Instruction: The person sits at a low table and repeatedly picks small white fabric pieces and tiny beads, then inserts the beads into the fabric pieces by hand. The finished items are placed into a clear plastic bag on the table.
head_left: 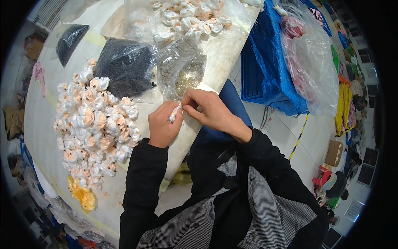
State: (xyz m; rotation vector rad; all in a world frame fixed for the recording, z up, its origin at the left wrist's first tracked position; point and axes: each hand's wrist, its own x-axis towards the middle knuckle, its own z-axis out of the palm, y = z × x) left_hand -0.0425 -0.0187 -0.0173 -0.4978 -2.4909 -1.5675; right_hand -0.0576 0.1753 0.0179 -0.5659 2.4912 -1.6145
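Note:
At the table's near right edge, my left hand [163, 125] is closed around a small white fabric flower [175, 114], mostly hidden by the fingers. My right hand [209, 110] is beside it, thumb and forefinger pinched together at the flower's upper end. What those fingertips hold is too small to make out. Just beyond both hands lies a clear plastic bag of small gold-coloured pieces [184, 74]. Next to it is a clear bag of small black pieces [126, 66]. Left of my hands spreads a pile of white and peach fabric flowers [97, 124].
More pale flowers [195, 18] lie on plastic at the far side, and another black-filled bag [71, 41] at the far left. A yellow flower-like piece [81, 194] sits below the pile. Right of the table [226, 54] stands a blue crate [253, 81] with blue sheeting and plastic bags.

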